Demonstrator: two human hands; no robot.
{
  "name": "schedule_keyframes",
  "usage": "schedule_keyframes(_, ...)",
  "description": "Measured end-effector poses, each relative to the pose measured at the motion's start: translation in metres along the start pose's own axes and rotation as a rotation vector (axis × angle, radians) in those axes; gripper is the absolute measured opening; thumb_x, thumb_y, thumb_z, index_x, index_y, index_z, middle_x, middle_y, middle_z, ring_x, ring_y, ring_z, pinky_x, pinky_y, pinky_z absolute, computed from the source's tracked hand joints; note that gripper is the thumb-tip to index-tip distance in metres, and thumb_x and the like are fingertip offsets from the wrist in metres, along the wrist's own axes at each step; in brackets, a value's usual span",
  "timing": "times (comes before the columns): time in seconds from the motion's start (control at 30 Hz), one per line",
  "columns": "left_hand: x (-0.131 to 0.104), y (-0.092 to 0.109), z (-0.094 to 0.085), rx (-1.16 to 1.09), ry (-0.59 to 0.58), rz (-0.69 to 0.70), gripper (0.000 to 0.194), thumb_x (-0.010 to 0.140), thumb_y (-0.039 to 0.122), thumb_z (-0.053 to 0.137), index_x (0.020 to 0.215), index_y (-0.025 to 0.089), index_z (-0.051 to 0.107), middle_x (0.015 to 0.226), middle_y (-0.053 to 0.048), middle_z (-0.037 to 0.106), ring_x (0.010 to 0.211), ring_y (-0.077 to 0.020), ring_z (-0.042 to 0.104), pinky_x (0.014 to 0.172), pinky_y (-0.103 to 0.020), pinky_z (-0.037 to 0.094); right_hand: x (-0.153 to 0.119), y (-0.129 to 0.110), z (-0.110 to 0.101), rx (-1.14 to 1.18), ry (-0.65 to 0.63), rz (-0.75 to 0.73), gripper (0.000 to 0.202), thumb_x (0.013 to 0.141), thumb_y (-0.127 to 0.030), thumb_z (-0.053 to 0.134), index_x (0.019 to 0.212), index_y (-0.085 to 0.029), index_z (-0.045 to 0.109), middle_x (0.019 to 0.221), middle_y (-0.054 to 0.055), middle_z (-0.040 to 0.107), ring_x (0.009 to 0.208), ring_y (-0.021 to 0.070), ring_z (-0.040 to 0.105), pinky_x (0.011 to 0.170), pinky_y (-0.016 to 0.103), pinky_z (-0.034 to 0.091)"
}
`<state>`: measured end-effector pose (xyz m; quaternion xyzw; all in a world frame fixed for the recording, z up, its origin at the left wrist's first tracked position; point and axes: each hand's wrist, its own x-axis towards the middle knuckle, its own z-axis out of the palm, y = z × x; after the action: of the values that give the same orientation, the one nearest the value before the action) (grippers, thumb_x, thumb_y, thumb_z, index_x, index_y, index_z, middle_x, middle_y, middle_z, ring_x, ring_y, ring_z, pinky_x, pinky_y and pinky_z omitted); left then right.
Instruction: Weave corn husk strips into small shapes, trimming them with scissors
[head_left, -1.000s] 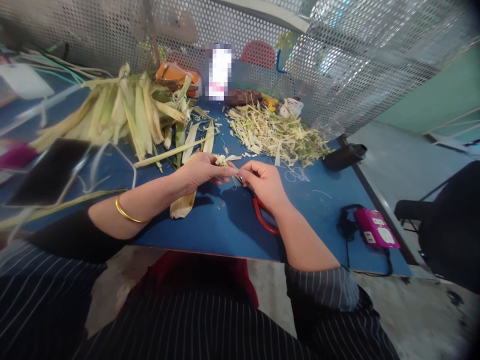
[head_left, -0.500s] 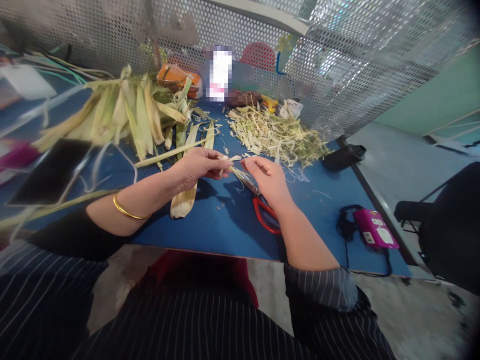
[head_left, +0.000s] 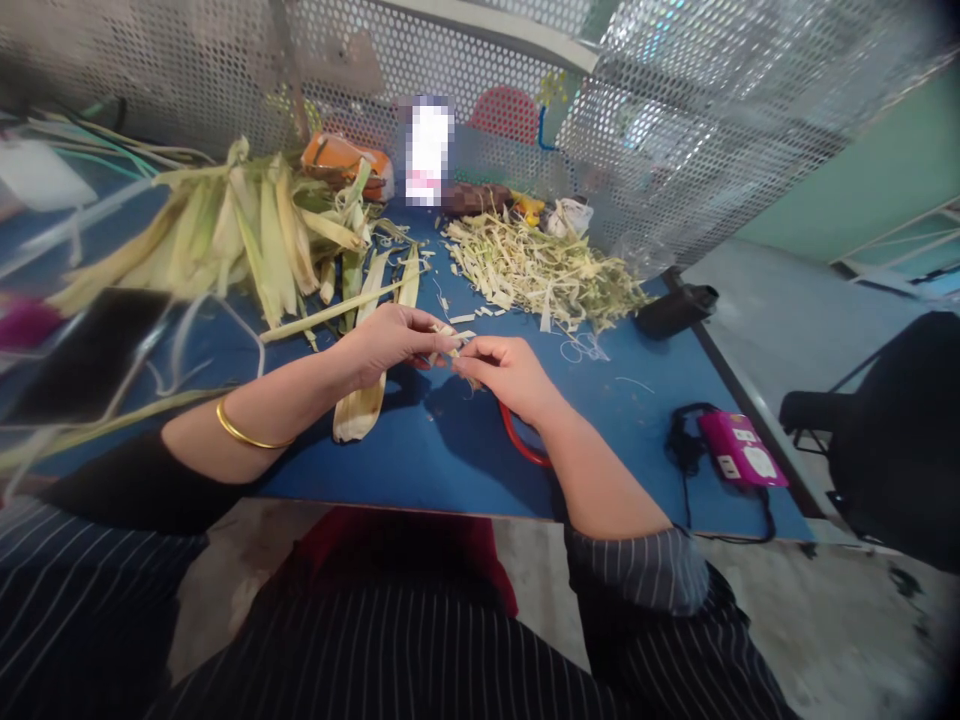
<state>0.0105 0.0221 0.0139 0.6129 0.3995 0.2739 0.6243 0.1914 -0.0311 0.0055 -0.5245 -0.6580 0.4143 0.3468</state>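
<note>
In the head view, the pale husk strips (head_left: 448, 332) sit between the two hands above the surface (head_left: 420, 465); the left hand (head_left: 401, 338) has its grip pinched on them, and the right hand (head_left: 506, 375) has its thumb and finger closed together at their near end. The strips look thin and dry, so a hard pull might tear them, and a slack pinch might let them fan apart. A red handle (head_left: 517, 440), probably of scissors, shows under the right wrist; whether it is held or lying cannot be told, and its hidden blades could nick a finger or a strip. The surface is blue, with whole husks (head_left: 255, 235) heaped on the left, a shredded pile (head_left: 540, 265) at the back, and a black cylinder (head_left: 675, 310) and magenta socket box (head_left: 742, 450) to the right. Beyond stand a perforated metal screen (head_left: 465, 60), a green wall (head_left: 877, 200) and a dark chair (head_left: 885, 430).
</note>
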Motion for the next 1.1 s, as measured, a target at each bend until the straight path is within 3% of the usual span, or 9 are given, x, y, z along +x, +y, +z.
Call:
schedule_keyframes(0.2, 0.004, 0.000, -0.005, -0.063, 0.242, 0.137, 0.032, 0.075, 0.046, 0.066, 0.091, 0.019, 0.069, 0.093, -0.008, 0.070, 0.076, -0.0138, 0.065, 0.060, -0.023, 0.049, 0.000, 0.004, -0.019, 0.168, -0.278, 0.213, 0.019, 0.074, -0.036, 0.064, 0.070, -0.017, 0.066, 0.056, -0.002, 0.057, 0.047, 0.0081, 0.049, 0.046, 0.023, 0.039)
schedule_keyframes(0.27, 0.007, -0.001, -0.007, -0.093, 0.305, 0.133, 0.030, 0.074, 0.045, 0.067, 0.088, 0.018, 0.068, 0.090, -0.007, 0.071, 0.072, -0.0129, 0.065, 0.059, -0.023, 0.048, 0.007, 0.012, -0.033, 0.185, -0.059, 0.186, 0.022, 0.074, -0.040, 0.065, 0.073, -0.018, 0.066, 0.059, -0.001, 0.059, 0.048, 0.0084, 0.050, 0.048, 0.023, 0.040)
schedule_keyframes(0.37, 0.009, -0.003, -0.008, -0.101, 0.299, 0.106, 0.029, 0.071, 0.042, 0.070, 0.088, 0.018, 0.068, 0.090, -0.007, 0.071, 0.071, -0.0124, 0.064, 0.058, -0.023, 0.048, 0.021, 0.030, -0.056, 0.208, 0.451, 0.029, 0.041, 0.081, -0.057, 0.050, 0.095, -0.021, 0.064, 0.086, 0.006, 0.067, 0.070, 0.0135, 0.062, 0.063, 0.027, 0.048)
schedule_keyframes(0.47, 0.006, -0.003, -0.004, -0.070, 0.238, 0.083, 0.029, 0.070, 0.039, 0.071, 0.090, 0.018, 0.069, 0.091, -0.007, 0.071, 0.073, -0.0129, 0.065, 0.058, -0.022, 0.048, 0.029, 0.042, -0.069, 0.093, 0.625, 0.067, 0.056, 0.082, -0.065, 0.041, 0.108, -0.018, 0.060, 0.099, 0.011, 0.066, 0.087, 0.0208, 0.065, 0.069, 0.033, 0.050)
schedule_keyframes(0.53, 0.004, -0.002, -0.002, -0.037, 0.215, 0.079, 0.030, 0.070, 0.038, 0.071, 0.092, 0.017, 0.069, 0.091, -0.008, 0.070, 0.074, -0.0134, 0.065, 0.058, -0.022, 0.047, 0.028, 0.043, -0.065, -0.115, 0.677, 0.066, 0.050, 0.080, -0.058, 0.052, 0.109, -0.017, 0.060, 0.096, 0.011, 0.068, 0.087, 0.0224, 0.064, 0.073, 0.035, 0.048)
schedule_keyframes(0.7, 0.004, 0.004, -0.006, 0.021, 0.240, 0.145, 0.027, 0.072, 0.035, 0.070, 0.091, 0.016, 0.069, 0.085, -0.007, 0.070, 0.072, -0.0130, 0.065, 0.057, -0.021, 0.047, 0.017, 0.032, -0.029, -0.690, 0.428, -0.114, 0.024, 0.083, -0.036, 0.057, 0.100, -0.020, 0.065, 0.090, 0.007, 0.069, 0.079, 0.0202, 0.062, 0.072, 0.034, 0.044)
schedule_keyframes(0.83, 0.004, 0.018, -0.028, 0.044, 0.425, 0.252, 0.020, 0.074, 0.033, 0.068, 0.081, 0.015, 0.069, 0.077, -0.006, 0.070, 0.065, -0.0110, 0.063, 0.057, -0.021, 0.047, 0.014, 0.029, -0.012, -0.779, 0.231, -0.226, 0.023, 0.086, -0.035, 0.054, 0.100, -0.020, 0.064, 0.090, 0.006, 0.069, 0.081, 0.0198, 0.061, 0.071, 0.031, 0.042)
schedule_keyframes(0.97, -0.001, 0.029, -0.059, 0.236, 0.638, 0.315, 0.025, 0.076, 0.036, 0.065, 0.062, 0.016, 0.064, 0.059, -0.003, 0.064, 0.055, -0.0096, 0.057, 0.055, -0.021, 0.043, 0.014, 0.029, -0.010, -0.803, 0.194, -0.242, 0.023, 0.083, -0.037, 0.058, 0.098, -0.019, 0.062, 0.086, 0.006, 0.067, 0.084, 0.0203, 0.060, 0.072, 0.031, 0.041)
schedule_keyframes(1.1, -0.003, 0.027, -0.075, 0.612, 0.651, 0.262, 0.033, 0.077, 0.043, 0.061, 0.057, 0.016, 0.064, 0.054, -0.004, 0.061, 0.055, -0.0136, 0.056, 0.054, -0.025, 0.041, 0.012, 0.024, -0.009, -0.894, 0.155, -0.167, 0.027, 0.077, -0.038, 0.064, 0.095, -0.019, 0.060, 0.088, 0.005, 0.063, 0.081, 0.0194, 0.058, 0.068, 0.030, 0.040)
